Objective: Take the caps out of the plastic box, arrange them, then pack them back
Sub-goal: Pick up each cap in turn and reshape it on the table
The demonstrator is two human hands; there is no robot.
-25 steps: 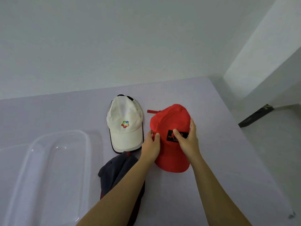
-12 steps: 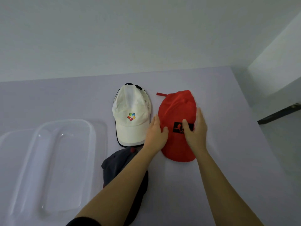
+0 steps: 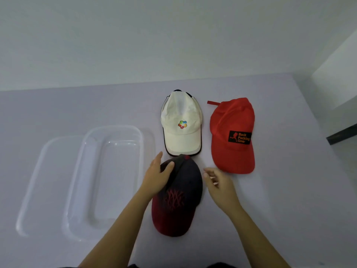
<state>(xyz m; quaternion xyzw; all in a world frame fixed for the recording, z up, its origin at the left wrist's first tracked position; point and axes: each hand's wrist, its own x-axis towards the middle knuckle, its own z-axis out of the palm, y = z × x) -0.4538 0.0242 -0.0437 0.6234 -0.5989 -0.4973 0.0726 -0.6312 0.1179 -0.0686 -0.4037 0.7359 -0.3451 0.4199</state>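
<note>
Three caps lie on the pale table [image 3: 280, 200]. A white cap [image 3: 181, 126] with a coloured logo sits at the middle back. Right of it lies a red cap [image 3: 231, 136] with a black patch. In front of the white one is a dark navy and maroon cap [image 3: 177, 198]. My left hand [image 3: 156, 175] rests on that dark cap's left crown, thumb laid over the fabric. My right hand [image 3: 218, 182] hovers just right of the dark cap with loosely curled fingers, holding nothing. The clear plastic box [image 3: 143, 144] stands at the left with nothing in it.
A clear lid [image 3: 31, 190] lies partly under or beside the box on its left. A white wall rises behind the table. The table's right edge drops to the floor, where a dark strip [image 3: 342, 135] shows.
Both hands have left the red cap and come back toward me. My left hand now lies on the dark cap, my right one is beside it. The view has tilted down.
</note>
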